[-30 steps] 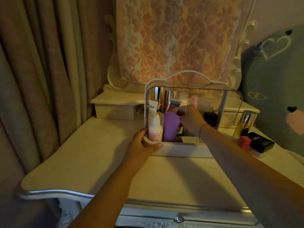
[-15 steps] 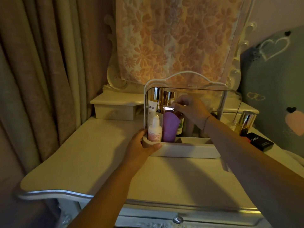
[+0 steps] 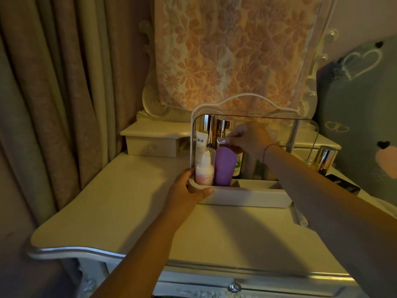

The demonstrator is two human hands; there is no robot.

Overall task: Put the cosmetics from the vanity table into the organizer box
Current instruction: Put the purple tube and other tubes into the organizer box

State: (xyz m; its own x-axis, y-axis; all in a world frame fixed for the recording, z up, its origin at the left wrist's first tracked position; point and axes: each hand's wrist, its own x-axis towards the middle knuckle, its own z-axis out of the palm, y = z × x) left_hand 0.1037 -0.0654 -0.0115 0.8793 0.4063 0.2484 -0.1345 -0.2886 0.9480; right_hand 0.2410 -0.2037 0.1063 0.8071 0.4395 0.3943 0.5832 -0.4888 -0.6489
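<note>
Right hand (image 3: 250,137) risen onto bottle (image 3: 233,154); left hand (image 3: 187,190) steadies organizer box (image 3: 247,197)

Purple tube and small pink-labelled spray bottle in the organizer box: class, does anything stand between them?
No. In the head view the spray bottle and purple tube stand side by side at the organizer box's front-left corner, nothing between them.

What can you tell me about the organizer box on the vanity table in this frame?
The organizer box is a pale, plastic-looking case with a low tray base, a curved carry handle on top and a clear door swung open at its right. It stands upright on the vanity table. Inside at the left stand a small pink-labelled spray bottle, a purple bottle, a white tube and gold-capped bottles; the front compartments look empty. The left hand grips its front left corner and the right hand reaches inside.
</note>
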